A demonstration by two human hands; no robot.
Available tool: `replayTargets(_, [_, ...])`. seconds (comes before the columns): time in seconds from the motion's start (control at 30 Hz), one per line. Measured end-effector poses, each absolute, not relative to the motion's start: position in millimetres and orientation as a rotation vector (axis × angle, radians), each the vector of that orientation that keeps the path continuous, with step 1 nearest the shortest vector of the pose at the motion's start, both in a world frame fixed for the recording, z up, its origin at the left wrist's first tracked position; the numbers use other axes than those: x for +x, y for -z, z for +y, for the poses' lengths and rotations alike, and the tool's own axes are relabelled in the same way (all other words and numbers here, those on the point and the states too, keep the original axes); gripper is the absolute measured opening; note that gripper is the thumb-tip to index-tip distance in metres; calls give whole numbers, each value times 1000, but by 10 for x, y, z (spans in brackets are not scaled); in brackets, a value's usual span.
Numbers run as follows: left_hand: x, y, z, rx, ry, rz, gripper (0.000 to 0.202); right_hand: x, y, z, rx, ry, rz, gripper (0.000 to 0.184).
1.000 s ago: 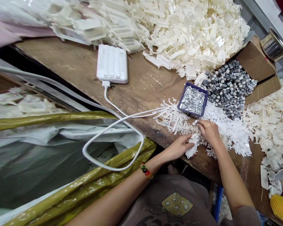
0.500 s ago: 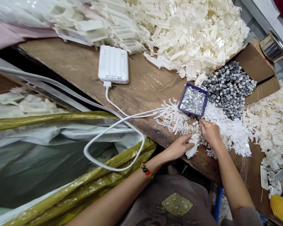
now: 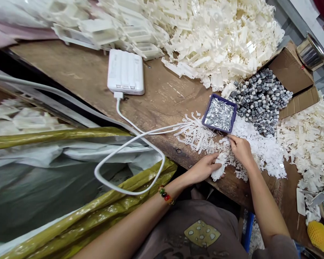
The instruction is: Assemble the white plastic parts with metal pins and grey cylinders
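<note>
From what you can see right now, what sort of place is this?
Probably a small parts-assembly workshop: heaps of cream plastic parts cover a worn wooden bench, a cardboard box spills grey components, and a purple tray holds metal pins.

Brown wood-grain counter (image 3: 78, 72) under everything. Top of my view is a heap of cream plastic parts (image 3: 218, 39), all one pale ivory. White power bank (image 3: 126, 72), white cable (image 3: 129, 144) looping off it. Purple tray (image 3: 206, 113), full of shiny silver pins (image 3: 219, 114). Beside it are grey-and-silver parts (image 3: 261, 100), spilling from a tan cardboard box (image 3: 288, 64). The small bits (image 3: 264, 151) by the tray are a brighter white, same as the white piece (image 3: 218, 169) in my left hand (image 3: 202, 168). Bracelet (image 3: 166, 196) has red, green, black and amber beads. My shirt (image 3: 218, 219) is grey-brown with a yellow holed-cheese print. The plastic bag (image 3: 97, 212) has an olive-gold rim. Yellow netted thing (image 3: 318, 235) sits in the corner.
</note>
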State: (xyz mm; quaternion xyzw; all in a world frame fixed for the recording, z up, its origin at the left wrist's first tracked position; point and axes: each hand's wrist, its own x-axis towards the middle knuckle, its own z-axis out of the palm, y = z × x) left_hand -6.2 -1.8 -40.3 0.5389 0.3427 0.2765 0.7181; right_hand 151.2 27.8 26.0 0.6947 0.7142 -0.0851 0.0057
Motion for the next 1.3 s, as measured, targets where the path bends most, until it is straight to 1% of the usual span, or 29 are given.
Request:
replayTargets(0.1, [-60,410,-15,1196,-590,756,25,1428,-230,317,2120,255,2296,31])
replayTargets(0.17, [-57,416,-16,1202,-596,757,25,1342,-211,355,2087,176,2291,30])
replayTargets(0.27, [-56,413,-20,1209,-616,759,24,1237,-192,388,2057,35,2202,31])
replayTargets(0.37, [-62,385,-24,1231,-598,767,25,1201,-186,382,2070,-7,2119,31])
replayTargets(0.53, [-84,323,-24,1309,-585,815,21,1282,-213,340,2119,153,2212,31])
replayTargets(0.7, [-78,333,-16,1336,-602,810,19,1325,-202,354,2043,213,2314,21])
replayTargets(0.8, [-60,373,-21,1328,-617,813,22,1331,-187,379,2096,246,2340,20])
replayTargets(0.87, [-48,398,-29,1295,-649,821,24,1374,-193,347,2200,397,2391,20])
replayTargets(1.0, [-36,427,-41,1218,-707,816,29,1524,-227,90,2342,917,2444,23])
replayTargets(1.07, [-34,435,-41,1206,-715,807,32,1572,-229,-83,2377,1071,2429,23])
replayTargets(1.13, [-32,443,-41,1213,-719,810,32,1581,-212,-223,2421,1080,2439,21])
replayTargets(1.3, [-37,448,-46,1243,-737,842,34,1497,-119,-356,2393,864,2551,16])
